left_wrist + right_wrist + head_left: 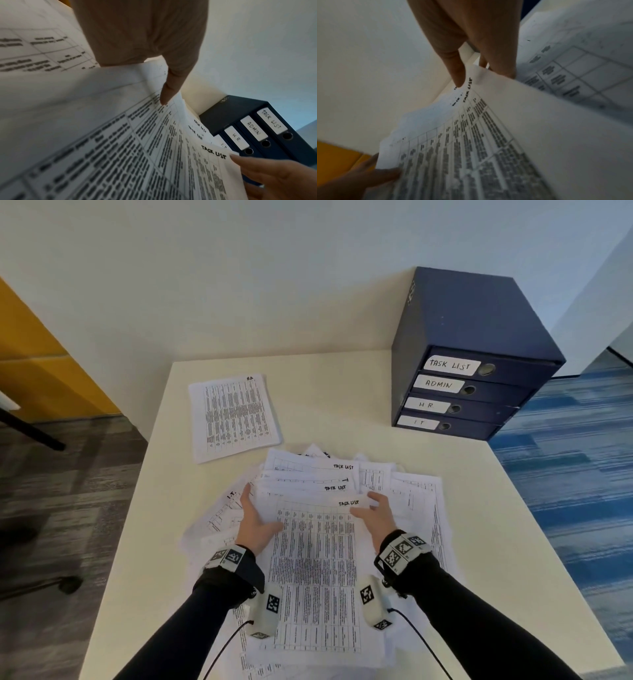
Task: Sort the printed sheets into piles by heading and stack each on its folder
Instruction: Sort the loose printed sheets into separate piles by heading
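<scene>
Sorting step, early — table (pixel 342 392) holds a big loose heap of printed sheets (pixel 414 501) in front of the person, one sorted pile (pixel 233 416) set apart at the far left, heading too small to read surely. Folders (pixel 472 392) lie stacked in a blue box at the far right corner, spines labelled TASK LIST, ADMIN, H.R., I.T.; none pulled out yet, so no pile sits on its folder. Top sheet (pixel 315 570) headed TASK LIST lies on the heap between both hands. Left hand (pixel 255 525) pinches its left edge, thumb on top, fingers beneath. Right hand (pixel 375 513) pinches the top right corner by the heading. Two more TASK LIST headings peek out behind, an I.T. sheet to the left. Next move, likely — lift this sheet clear without dragging neighbours, start a TASK LIST pile.
</scene>
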`<state>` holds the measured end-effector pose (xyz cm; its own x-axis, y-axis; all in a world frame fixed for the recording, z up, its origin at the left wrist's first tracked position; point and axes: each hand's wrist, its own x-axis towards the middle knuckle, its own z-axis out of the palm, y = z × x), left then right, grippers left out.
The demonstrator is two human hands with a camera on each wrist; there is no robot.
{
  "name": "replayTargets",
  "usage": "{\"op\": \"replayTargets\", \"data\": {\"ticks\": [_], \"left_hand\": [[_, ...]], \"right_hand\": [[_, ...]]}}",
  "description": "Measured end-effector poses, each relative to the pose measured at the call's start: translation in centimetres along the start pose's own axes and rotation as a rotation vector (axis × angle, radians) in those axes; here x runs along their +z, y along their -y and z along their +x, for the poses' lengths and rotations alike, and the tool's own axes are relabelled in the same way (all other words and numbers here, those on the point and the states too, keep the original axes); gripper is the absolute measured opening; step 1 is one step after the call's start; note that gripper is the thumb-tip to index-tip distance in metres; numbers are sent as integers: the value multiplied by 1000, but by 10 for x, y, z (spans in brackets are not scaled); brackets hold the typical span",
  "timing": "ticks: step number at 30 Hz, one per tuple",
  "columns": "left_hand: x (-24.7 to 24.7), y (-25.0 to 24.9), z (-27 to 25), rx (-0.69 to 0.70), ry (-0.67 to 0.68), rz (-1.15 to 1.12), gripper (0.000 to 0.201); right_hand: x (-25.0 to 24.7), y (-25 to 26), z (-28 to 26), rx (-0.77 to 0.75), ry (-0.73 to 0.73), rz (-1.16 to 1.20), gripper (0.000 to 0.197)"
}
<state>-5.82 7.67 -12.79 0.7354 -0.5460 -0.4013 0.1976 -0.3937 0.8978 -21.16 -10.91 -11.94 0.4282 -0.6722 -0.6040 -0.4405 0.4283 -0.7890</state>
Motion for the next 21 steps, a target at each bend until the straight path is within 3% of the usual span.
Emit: {"op": "replayTargets", "data": {"ticks": [4,6,9,11,13,16,21], "left_hand": [[-11,-8,2,5,-2,35,73],[-18,-23,0,43,67,-24,57],[-25,-63,-3,127,208,-142,55],[-25,-92,5,196,226,-149,46],[-20,-122,17,248,195,-150,41],[-3,-165,38,363,116,-94,47],[31,-220,70,546,-148,-61,62]], "right_hand": [[-14,1,6,36,37,60,68],[-30,3,7,61,75,107,68],[-44,17,4,52,282,73,73],[-45,39,2,19,420,90,74],[-41,73,2,-73,470,129,64],[-33,132,8,-266,324,176,61],[-17,220,8,-504,118,275,27]]}}
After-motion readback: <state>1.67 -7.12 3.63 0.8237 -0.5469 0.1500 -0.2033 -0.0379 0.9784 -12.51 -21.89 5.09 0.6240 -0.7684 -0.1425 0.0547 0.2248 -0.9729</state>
